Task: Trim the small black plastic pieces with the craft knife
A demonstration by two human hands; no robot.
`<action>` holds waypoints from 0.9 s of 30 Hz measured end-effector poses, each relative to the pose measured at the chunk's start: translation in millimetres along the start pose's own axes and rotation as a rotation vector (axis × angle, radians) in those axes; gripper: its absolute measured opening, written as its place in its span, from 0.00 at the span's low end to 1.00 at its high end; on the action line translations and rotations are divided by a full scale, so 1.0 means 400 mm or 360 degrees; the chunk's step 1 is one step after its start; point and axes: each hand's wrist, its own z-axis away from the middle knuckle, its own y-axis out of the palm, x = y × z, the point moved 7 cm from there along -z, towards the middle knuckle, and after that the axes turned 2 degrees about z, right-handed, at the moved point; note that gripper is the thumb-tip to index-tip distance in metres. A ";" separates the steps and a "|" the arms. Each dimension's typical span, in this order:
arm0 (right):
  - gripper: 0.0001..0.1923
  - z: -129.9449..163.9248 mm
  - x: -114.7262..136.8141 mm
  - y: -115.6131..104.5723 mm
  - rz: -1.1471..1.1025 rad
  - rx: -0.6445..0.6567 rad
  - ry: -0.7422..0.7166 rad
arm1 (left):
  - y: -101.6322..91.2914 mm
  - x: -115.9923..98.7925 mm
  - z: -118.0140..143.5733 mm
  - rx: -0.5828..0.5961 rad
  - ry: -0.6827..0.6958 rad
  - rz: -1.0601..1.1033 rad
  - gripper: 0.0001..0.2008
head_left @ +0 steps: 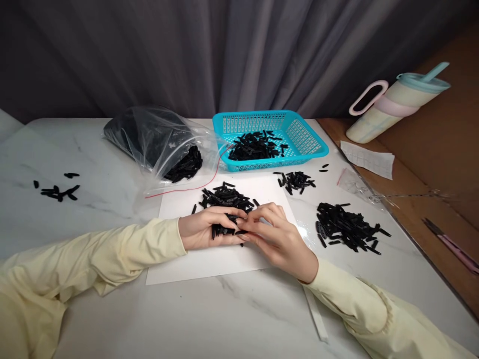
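While cupped: slim blk plastic strips [224,230]

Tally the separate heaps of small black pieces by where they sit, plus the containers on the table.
Loose heaps on the bare table: 3 (far left, by the basket, right)
Heap on the white sheet: 1
Bunch in the left hand: 1
Heap in the blue basket: 1
Heap in the clear bag: 1
Containers: 2
Total: 7 heaps, 2 containers

Soft even overhead light — sharp centre, wide-angle bowing at edges.
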 end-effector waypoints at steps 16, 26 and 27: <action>0.14 0.015 -0.085 0.048 -0.1808 -0.0007 0.0975 | 0.030 0.020 -0.006 0.0382 -0.0090 -0.0192 0.05; 0.11 0.017 -0.095 0.047 -0.1888 -0.0142 0.1087 | 0.032 0.021 0.001 0.0384 -0.0197 -0.0275 0.03; 0.12 0.020 -0.101 0.043 -0.1845 -0.0209 0.1115 | 0.034 0.023 0.003 0.0402 -0.0206 -0.0315 0.04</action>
